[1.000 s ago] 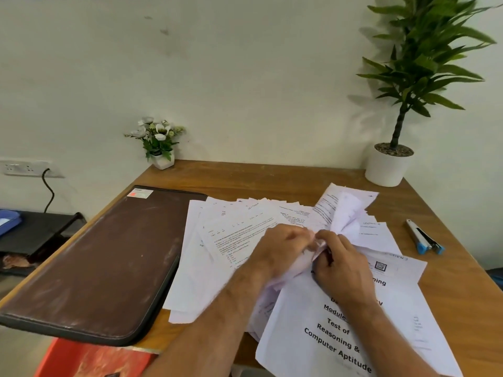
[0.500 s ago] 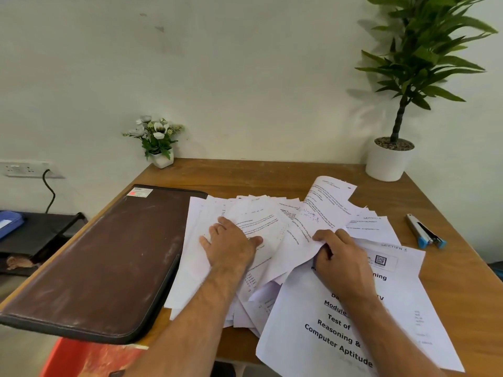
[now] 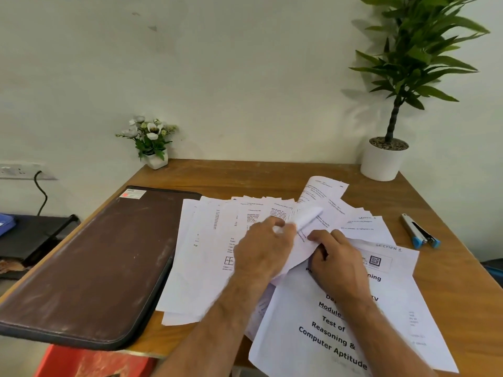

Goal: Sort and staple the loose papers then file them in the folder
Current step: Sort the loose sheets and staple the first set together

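Both hands' grip holds one curled sheet (image 3: 307, 221) — left hand (image 3: 262, 250), right hand (image 3: 337, 263) — its long axis toward the wall.

Both bare forearms reach forward from the near edge of the desk, converging toward its middle. The left hand (image 3: 265, 247) lies knuckles up, its fingers curled and pinching a sheet. The right hand (image 3: 337, 261), just beside it, is palm down, fingers bent, gripping paper.
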Tool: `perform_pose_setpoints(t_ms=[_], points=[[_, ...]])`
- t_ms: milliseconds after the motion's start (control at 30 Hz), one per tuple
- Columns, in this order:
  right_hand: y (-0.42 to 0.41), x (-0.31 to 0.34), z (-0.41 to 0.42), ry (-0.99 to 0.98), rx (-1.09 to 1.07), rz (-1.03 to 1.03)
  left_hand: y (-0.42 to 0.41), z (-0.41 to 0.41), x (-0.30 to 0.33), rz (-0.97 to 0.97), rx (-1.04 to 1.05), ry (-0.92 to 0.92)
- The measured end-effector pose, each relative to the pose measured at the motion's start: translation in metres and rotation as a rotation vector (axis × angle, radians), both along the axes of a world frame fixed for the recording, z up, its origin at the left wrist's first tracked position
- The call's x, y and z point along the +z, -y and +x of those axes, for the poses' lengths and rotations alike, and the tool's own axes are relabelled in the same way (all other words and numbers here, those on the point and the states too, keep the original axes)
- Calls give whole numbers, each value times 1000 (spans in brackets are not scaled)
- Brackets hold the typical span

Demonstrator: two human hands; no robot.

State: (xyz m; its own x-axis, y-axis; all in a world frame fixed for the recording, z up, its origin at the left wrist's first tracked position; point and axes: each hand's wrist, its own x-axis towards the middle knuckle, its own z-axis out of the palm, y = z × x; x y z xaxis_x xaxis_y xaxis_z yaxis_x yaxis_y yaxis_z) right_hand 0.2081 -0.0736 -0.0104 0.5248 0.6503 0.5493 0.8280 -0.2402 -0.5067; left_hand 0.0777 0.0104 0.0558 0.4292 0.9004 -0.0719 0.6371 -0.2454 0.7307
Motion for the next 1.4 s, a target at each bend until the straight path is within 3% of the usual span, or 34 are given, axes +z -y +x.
perform_pose_setpoints(t_ms=[100, 233, 333, 433, 567, 667, 867, 1133, 1267, 1400], points=[[1, 2, 0, -21, -14, -4, -28, -6, 9, -97, 132, 125], [5, 1, -1, -38, -27, -32, -68, -18, 6, -388, 217, 186], [6, 0, -1, -45, -29, -42, -85, -23, 0, -457, 151, 152], [3, 0, -2, -53, -20, -43, -86, -20, 1, -408, 54, 40], [2, -1, -2, -64, -27, -26, -88, -13, 5, -313, -58, 25], [2, -2, 0, -68, -30, -19, -87, -20, 0, -355, -153, 86], [-1, 2, 3, -54, -17, -8, -99, -38, -18, -618, -206, 337], [1, 1, 1, -32, 34, -8, -79, -20, -17, -103, -55, 17], [4, 1, 2, -86, 75, -95, -63, -32, -34, -215, 105, 299], [6, 10, 3, -89, 68, -124, -77, -36, -27, -35, 313, 53]])
